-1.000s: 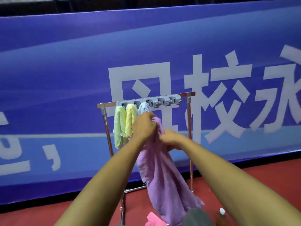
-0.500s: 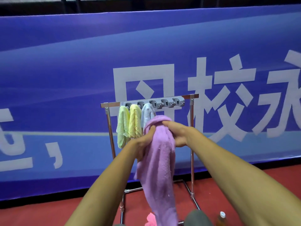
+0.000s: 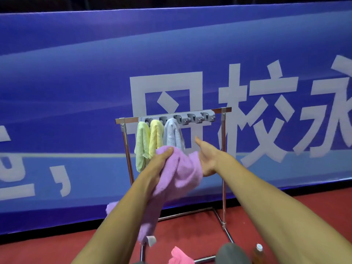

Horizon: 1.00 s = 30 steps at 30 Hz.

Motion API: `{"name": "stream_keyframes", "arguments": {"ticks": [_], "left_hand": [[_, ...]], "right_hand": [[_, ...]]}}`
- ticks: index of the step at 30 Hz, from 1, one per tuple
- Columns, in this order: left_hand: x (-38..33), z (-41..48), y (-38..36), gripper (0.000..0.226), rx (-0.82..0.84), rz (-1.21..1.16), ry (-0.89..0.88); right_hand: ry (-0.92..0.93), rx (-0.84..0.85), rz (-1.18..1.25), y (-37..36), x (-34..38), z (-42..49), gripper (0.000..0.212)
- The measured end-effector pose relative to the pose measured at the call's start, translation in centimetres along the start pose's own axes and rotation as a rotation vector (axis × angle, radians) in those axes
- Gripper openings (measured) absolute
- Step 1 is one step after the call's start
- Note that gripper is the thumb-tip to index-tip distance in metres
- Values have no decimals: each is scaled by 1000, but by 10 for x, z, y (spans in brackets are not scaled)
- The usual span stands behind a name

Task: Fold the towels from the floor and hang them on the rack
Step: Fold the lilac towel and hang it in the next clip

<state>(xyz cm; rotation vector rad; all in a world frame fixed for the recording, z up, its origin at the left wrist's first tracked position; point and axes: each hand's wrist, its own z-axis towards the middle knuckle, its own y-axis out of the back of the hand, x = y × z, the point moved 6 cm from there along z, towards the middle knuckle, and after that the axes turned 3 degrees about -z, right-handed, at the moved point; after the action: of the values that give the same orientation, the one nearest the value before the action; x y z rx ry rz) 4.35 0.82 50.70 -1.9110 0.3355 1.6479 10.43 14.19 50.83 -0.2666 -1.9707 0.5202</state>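
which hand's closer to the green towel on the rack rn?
Left. The left hand, gripping the purple towel, is just right of the green towel, by its lower half; the right hand is open farther right, past the blue towel.

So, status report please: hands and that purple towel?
Left hand grips purple towel. Right hand open beside it. Rack ahead, right-side hooks free; nothing in the way.

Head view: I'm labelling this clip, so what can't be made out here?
All in the head view:
- Purple towel: lower part hidden behind the left forearm.
- Pink towel: cut off by the bottom edge.
- Bottle: cut off by the bottom edge, label blurred.
- Rack clips: too small to tell their shape.
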Motion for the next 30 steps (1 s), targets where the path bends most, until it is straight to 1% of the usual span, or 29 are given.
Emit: {"name": "stream_keyframes", "arguments": {"ticks": [1,3,4,6,7,8,9,10,11,12,13,14,15,16,17,18,19,20,21,22,23,24,25,26,27,28,29,30], "left_hand": [[-2,0,0,46,-9,17,2],[-6,-3,3,46,5,76,23],[-5,-6,5,48,30,124,65],[-1,-9,7,47,106,259,129],[-2,-6,7,41,128,275,100],[-7,-8,6,35,112,247,52],[-13,-8,5,30,66,178,-17],[-17,-8,6,30,22,59,-60],[-17,-5,9,34,8,-25,-65],[-11,-5,10,40,27,-40,-18],[-2,-7,9,45,84,49,81],[10,-13,7,48,169,219,197],[20,-18,5,45,268,358,270],[24,-21,4,35,326,408,271],[21,-18,4,23,312,370,210],[14,-16,5,17,255,218,132],[6,-16,8,20,185,7,90],[3,-15,10,33,156,-171,95],[2,-14,10,50,150,-187,127],[3,-15,9,61,151,-32,175],[6,-16,8,63,155,146,211],[9,-15,6,56,172,258,227],[6,-18,0,47,195,317,214],[-2,-19,-4,43,174,303,149],[-11,-22,-6,44,129,190,98],[-17,-20,-4,46,109,91,56],[-25,-22,-3,46,111,47,40],[-29,-23,-3,46,137,112,53]], "right_hand": [[78,68,45,-6,8,-4,106],[217,67,164,-11,18,-8,97],[225,12,122,-8,14,-7,90],[124,-138,-160,2,-9,-4,71],[87,-169,-277,4,-18,-5,61],[109,-147,-282,5,-20,-5,55],[199,-139,-185,6,-13,-8,54],[311,-157,13,7,-2,-14,57],[381,-132,206,9,5,-17,62],[392,-92,264,7,8,-18,65],[336,-93,175,5,6,-20,67],[253,-131,-2,3,-3,-21,70],[162,-166,-182,5,-15,-21,68],[127,-177,-279,8,-21,-23,58],[144,-161,-244,12,-21,-24,43],[230,-177,-117,19,-15,-27,32],[342,-221,69,28,-9,-31,30],[415,-240,194,34,-4,-33,35],[420,-259,192,37,-3,-31,45],[355,-256,81,32,-6,-29,57],[277,-260,-53,29,-14,-23,66],[224,-250,-139,24,-22,-18,70],[213,-218,-165,15,-25,-18,65],[255,-196,-123,9,-22,-20,56],[345,-185,-25,4,-15,-22,47],[437,-209,84,2,-8,-26,37],[491,-240,148,3,-2,-27,27],[493,-255,128,3,0,-28,22]]}}
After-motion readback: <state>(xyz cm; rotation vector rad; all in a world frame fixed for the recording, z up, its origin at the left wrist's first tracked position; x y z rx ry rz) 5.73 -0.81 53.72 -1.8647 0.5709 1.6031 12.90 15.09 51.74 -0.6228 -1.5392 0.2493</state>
